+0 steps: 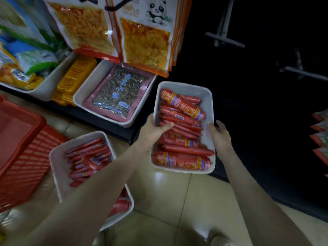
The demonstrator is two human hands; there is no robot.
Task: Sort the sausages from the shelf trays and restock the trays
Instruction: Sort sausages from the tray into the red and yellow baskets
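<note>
As left hand [152, 132] and right hand [221, 137] fingers [220, 124] clamp the tray [184, 85], sausages [181, 139] lie crosswise.

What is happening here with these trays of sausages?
A person holds a white tray full of red sausages, with the left hand gripping its left rim and the right hand gripping its right rim. Thick and thin sausages lie mixed in it. A second white tray, holding thin sausages, sits on the tiled floor beside a red basket.
</note>
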